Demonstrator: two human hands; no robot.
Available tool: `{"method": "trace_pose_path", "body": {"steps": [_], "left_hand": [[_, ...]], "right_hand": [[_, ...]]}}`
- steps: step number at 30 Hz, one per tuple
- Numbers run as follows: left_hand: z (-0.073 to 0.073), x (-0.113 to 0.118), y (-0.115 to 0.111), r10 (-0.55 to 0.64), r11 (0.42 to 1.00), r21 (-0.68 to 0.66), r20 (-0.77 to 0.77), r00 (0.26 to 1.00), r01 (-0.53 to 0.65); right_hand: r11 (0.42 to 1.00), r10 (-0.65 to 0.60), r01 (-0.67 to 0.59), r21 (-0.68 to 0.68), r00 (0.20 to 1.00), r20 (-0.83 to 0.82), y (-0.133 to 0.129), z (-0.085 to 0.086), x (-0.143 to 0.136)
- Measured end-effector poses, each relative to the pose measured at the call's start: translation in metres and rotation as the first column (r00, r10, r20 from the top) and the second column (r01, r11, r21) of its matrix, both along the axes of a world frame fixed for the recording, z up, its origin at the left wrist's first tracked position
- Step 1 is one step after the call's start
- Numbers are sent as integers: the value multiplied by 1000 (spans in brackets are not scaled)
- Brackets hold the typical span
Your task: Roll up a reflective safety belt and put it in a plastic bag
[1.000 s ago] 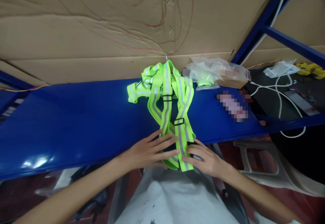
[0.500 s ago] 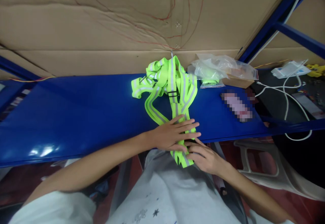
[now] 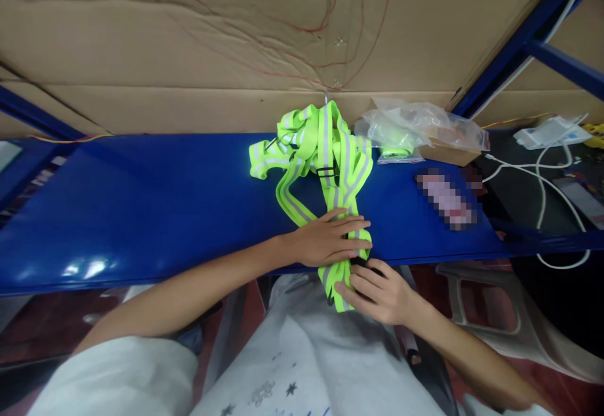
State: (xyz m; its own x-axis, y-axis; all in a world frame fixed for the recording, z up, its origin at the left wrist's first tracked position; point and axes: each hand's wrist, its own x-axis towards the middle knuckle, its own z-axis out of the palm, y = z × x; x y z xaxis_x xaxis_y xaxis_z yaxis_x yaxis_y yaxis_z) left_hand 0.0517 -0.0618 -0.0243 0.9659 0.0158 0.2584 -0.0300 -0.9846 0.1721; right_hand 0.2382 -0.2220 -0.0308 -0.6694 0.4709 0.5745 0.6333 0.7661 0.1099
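A bundle of neon yellow-green reflective straps (image 3: 325,142) with grey stripes and black buckles lies on the blue table (image 3: 141,202). Its lower ends run toward me and hang over the front edge. Flat across these straps rests my left hand (image 3: 330,238), fingers stretched and slightly apart, pressing them near the edge. Just below it, my right hand (image 3: 377,290) has its fingers curled round the hanging strap ends, beside a dark part that I cannot make out clearly. The right fingertips are partly hidden by the straps.
Clear plastic bags (image 3: 406,123) and a small cardboard box (image 3: 450,153) sit at the back right, near a blurred-out phone-like object (image 3: 446,199). White cables (image 3: 542,183) trail at the right. A cardboard wall (image 3: 189,44) closes the back. Below stands a plastic stool (image 3: 491,303).
My right hand has curled its fingers further round the strap ends, which have bunched up a little. My left hand stays flat on the straps. The view has shifted slightly.
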Motion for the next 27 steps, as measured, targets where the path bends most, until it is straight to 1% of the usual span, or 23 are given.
{"method": "trace_pose_path", "body": {"steps": [4,7,9,11,14,16,18,21,23,25,27], "left_hand": [[-1,2,1,-23,999,-26,-15,1000,23],[-1,1,1,-8,999,-45,7,1000,9],[-1,0,0,25,999,-42,26,999,-24],[0,-1,0,54,998,-22,40,998,-53],[0,-2,0,66,998,6,33,997,-66],[-1,-2,-1,69,998,9,26,997,-69],[-2,-1,0,79,997,4,26,997,-79],[-4,1,3,74,997,-5,28,997,-74],[-4,3,9,74,997,-1,36,997,-74],[-3,5,17,88,996,15,40,995,-88],[-2,7,26,105,994,31,32,994,-106]], "right_hand": [[995,67,-60,-80,994,91,6,26,-2],[987,100,-83,-141,988,115,11,36,-10],[977,116,-91,-193,986,119,11,36,-18],[971,115,-83,-225,985,130,10,33,-25],[976,74,-41,-212,985,154,9,27,-33],[974,27,7,-225,989,148,14,25,-35],[947,-38,76,-312,991,126,23,25,-36],[860,-134,163,-483,986,96,37,29,-33],[814,-171,181,-552,983,70,45,31,-29],[792,-185,172,-585,982,38,52,31,-24],[790,-178,150,-595,984,12,57,29,-20]]}}
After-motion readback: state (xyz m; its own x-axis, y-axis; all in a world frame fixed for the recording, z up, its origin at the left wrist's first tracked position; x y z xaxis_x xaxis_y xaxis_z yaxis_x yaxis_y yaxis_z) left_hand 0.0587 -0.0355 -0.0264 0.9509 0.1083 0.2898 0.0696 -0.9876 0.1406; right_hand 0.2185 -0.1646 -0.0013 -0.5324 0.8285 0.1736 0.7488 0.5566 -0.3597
